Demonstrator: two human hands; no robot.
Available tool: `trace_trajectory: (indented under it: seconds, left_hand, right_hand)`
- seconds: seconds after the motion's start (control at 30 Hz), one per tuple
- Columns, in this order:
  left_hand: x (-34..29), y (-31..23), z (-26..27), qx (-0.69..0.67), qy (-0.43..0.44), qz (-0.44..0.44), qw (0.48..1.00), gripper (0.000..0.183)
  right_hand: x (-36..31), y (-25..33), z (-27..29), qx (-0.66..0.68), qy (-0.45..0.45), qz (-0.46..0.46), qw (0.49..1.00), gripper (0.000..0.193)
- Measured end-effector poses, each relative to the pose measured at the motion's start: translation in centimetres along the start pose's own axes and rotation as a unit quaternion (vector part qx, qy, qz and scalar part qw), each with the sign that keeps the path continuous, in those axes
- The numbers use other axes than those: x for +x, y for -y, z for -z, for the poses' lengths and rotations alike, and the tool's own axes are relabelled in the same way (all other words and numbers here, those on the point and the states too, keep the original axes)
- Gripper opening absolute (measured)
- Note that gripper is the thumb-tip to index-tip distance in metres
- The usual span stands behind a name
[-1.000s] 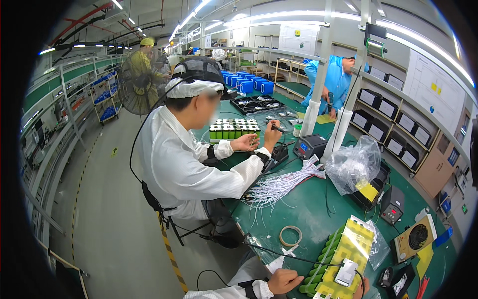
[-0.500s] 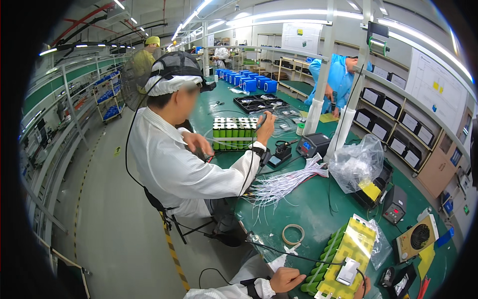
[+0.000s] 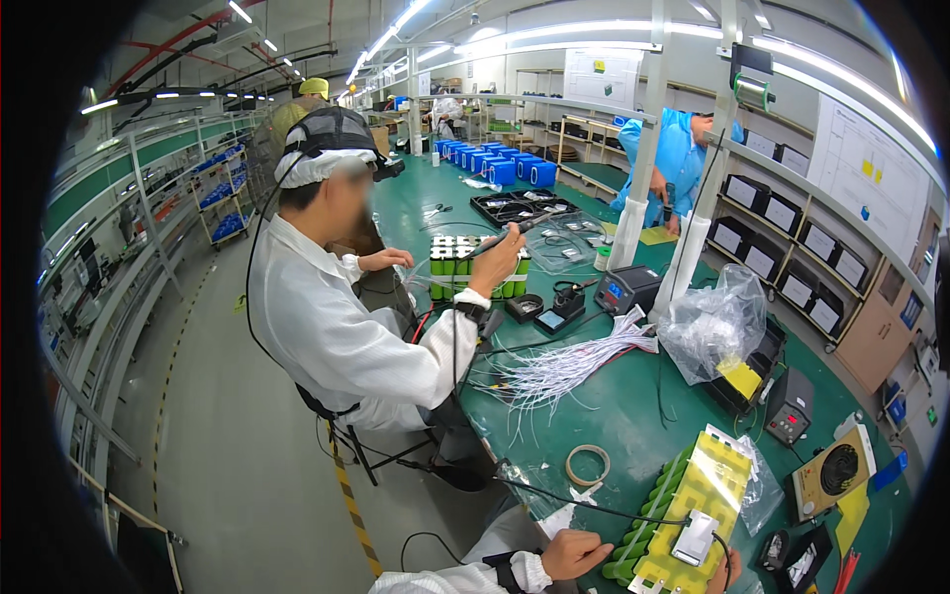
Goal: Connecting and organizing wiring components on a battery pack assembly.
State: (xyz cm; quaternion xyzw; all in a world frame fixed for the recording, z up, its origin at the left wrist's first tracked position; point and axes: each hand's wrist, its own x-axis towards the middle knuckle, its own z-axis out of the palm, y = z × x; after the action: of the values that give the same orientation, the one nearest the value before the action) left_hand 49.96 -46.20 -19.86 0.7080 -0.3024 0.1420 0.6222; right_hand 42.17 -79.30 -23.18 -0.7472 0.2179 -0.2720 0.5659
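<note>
In front of me at the lower right lies a battery pack (image 3: 683, 525) of green cells, tilted, with a yellow sheet over its upper face. On that sheet sits a small white-and-grey box (image 3: 697, 538) with black cables. My left hand (image 3: 576, 554) rests at the pack's left side, fingers loosely curled, with nothing visible in them. At the pack's lower right edge is my right hand (image 3: 727, 571), mostly hidden behind the pack; its fingers cannot be made out well.
A tape roll (image 3: 588, 464) and a bundle of white wires (image 3: 574, 361) lie on the green table (image 3: 633, 421). To the right stand a soldering station (image 3: 789, 406) and a small fan unit (image 3: 834, 473). A seated co-worker (image 3: 346, 287) holds a pen-shaped tool over another green pack (image 3: 450, 267).
The co-worker has leaned back to the left, and their tool hand has shifted left and is lower. My own hands and the pack before me look the same, apart from a slight view shift.
</note>
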Motion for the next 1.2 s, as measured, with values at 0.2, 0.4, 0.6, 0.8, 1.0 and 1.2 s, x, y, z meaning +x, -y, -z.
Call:
trace_trajectory:
  seconds: [0.2,0.4,0.6,0.8,1.0,1.2]
  left_hand:
    - [0.3,-0.1,0.2,0.013,0.017,-0.003,1.0,0.036]
    - [0.1,-0.2,0.0,0.013,0.018,0.004,1.0,0.036]
    - [0.2,-0.3,0.0,0.017,0.023,-0.003,1.0,0.036]
    - [0.1,-0.2,0.0,0.025,0.024,0.0,0.999,0.035]
    - [0.1,-0.2,-0.1,0.026,0.026,0.003,0.999,0.035]
    - [0.0,-0.2,-0.1,0.037,0.027,0.006,0.999,0.036]
  right_hand:
    - [-0.2,0.8,-0.4,0.049,0.004,-0.015,0.999,0.028]
    - [0.1,0.1,0.1,0.008,0.009,0.003,1.0,0.026]
    - [0.9,-4.9,1.5,0.058,-0.012,-0.026,0.998,0.025]
    - [0.6,-3.7,1.1,-0.031,-0.027,0.004,0.999,0.024]
    - [0.1,-0.7,0.3,-0.004,-0.014,0.0,1.0,0.024]
    - [-0.9,3.6,-0.7,-0.054,0.004,0.056,0.997,0.024]
